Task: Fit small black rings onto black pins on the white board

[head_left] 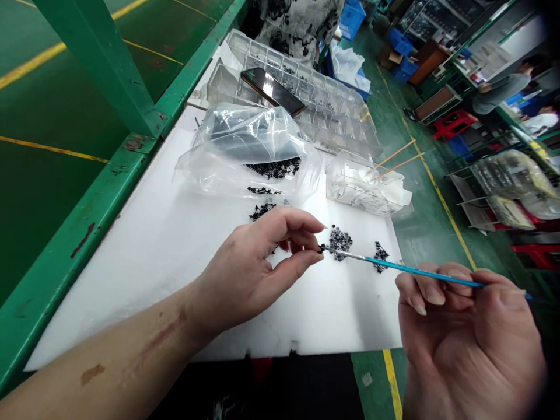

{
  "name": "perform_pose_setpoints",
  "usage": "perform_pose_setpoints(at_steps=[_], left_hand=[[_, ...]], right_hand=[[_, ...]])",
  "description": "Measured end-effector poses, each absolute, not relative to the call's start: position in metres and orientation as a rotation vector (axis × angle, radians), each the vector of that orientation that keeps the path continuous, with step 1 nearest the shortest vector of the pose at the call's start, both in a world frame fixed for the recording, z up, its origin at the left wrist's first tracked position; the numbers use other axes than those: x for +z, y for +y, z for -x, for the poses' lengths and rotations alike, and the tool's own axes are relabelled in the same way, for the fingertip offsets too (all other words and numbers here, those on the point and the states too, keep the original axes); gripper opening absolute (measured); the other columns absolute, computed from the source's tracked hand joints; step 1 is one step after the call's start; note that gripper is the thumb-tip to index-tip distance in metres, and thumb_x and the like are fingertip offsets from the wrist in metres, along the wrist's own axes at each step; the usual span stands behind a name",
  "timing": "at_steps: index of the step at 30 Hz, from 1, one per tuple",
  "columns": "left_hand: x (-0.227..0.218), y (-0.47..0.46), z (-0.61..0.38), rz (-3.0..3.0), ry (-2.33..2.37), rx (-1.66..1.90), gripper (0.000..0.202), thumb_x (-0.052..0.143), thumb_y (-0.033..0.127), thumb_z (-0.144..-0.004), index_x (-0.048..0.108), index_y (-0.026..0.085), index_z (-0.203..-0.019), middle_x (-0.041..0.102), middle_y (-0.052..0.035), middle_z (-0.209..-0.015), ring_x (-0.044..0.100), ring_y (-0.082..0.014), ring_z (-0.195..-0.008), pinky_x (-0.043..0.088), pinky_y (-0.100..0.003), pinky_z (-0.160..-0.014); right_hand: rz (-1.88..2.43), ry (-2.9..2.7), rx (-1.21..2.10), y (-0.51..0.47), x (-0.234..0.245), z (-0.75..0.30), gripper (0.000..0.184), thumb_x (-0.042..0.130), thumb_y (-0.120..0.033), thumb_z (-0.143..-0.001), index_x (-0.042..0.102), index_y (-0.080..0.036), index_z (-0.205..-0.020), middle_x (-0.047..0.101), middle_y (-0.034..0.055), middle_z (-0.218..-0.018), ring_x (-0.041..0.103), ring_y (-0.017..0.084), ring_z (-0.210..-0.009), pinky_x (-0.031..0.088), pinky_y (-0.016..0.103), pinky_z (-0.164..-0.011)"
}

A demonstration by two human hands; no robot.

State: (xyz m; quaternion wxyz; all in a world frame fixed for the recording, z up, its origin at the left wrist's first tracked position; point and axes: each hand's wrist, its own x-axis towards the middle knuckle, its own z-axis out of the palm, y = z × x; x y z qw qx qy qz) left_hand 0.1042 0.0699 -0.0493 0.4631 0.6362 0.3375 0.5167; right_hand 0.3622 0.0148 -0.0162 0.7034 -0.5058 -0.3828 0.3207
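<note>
My left hand (258, 262) hovers over the white foam sheet (166, 256), thumb and fingers pinched on a tiny black part (321, 248). My right hand (470, 326) grips a thin blue-handled paintbrush (411, 269), whose tip touches that part. Just behind the tip lies a small pile of round black-and-silver pieces (340, 240), with another small black cluster (380, 255) to its right.
A clear plastic bag (249, 149) spilling black parts lies at the sheet's middle back. Behind it are clear compartment trays (324, 99) with a phone (272, 90) on top, and a clear box (363, 186) holding two wooden sticks. A green frame (100, 192) borders the left. People work at the far right.
</note>
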Motion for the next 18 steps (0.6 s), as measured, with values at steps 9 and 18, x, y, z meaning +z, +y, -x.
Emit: perform_pose_setpoints(at_steps=[9,18], left_hand=[[-0.0512,0.0691,-0.1036,-1.573,0.855,1.252,0.029,0.077,0.014,-0.102,0.069,0.031,-0.124,0.077,0.0048,-0.105,0.075,-0.0103,-0.096,0.061,-0.021,-0.082],[-0.0498,0.0684,-0.1034,-1.564,0.868,1.237,0.026,0.077,0.015,-0.103,0.069,0.031,-0.123,0.077,0.0042,-0.106,0.075,-0.0112,-0.097,0.062,-0.023,-0.085]], right_hand=[[1.122,-0.817,0.710,0.0164,-0.0136,-0.3641,0.011,0.072,-0.030,-0.100,0.082,-0.025,-0.098,0.052,0.0021,-0.085,0.049,0.017,-0.071,0.042,0.032,-0.056],[1.175,-0.851,0.681,0.0148,-0.0121,-0.3609,0.014,0.070,-0.030,-0.099,0.083,-0.029,-0.096,0.050,0.0027,-0.085,0.046,0.020,-0.069,0.038,0.036,-0.055]])
